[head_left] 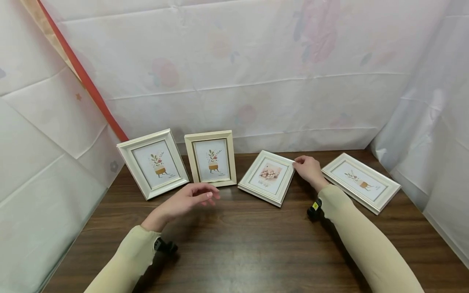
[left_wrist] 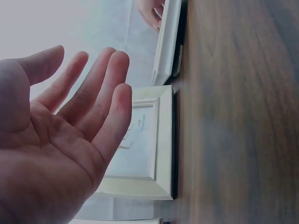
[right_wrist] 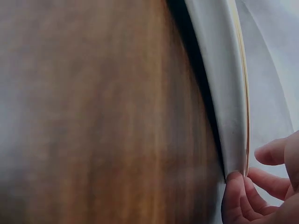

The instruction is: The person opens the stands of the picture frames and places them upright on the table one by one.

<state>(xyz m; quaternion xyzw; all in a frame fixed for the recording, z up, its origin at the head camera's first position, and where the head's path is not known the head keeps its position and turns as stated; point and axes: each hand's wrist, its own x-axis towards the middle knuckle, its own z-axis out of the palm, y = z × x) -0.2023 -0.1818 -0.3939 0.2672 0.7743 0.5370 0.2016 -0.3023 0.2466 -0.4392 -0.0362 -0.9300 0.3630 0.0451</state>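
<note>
At the right corner of a white picture frame [head_left: 253,188] with a pink flower print, my right hand [head_left: 309,171] holds the edge. In the right wrist view the fingertips [right_wrist: 233,179] curl at the corner of that picture frame [right_wrist: 219,88], while the thumb stays a little apart from it. My left hand [head_left: 190,199] hovers over the table with loosely bent fingers and nothing in them. Behind it stands a cream picture frame [head_left: 232,162] with a plant print, and a white picture frame [head_left: 137,171] leans upright to its left. The left palm [left_wrist: 42,163] shows bare.
Another white picture frame [head_left: 379,203] lies on the right of the brown wooden table [head_left: 234,252], beyond my right wrist. White patterned cloth [head_left: 256,81] hangs behind and along both sides. A red ribbon [head_left: 84,77] runs down at the back left.
</note>
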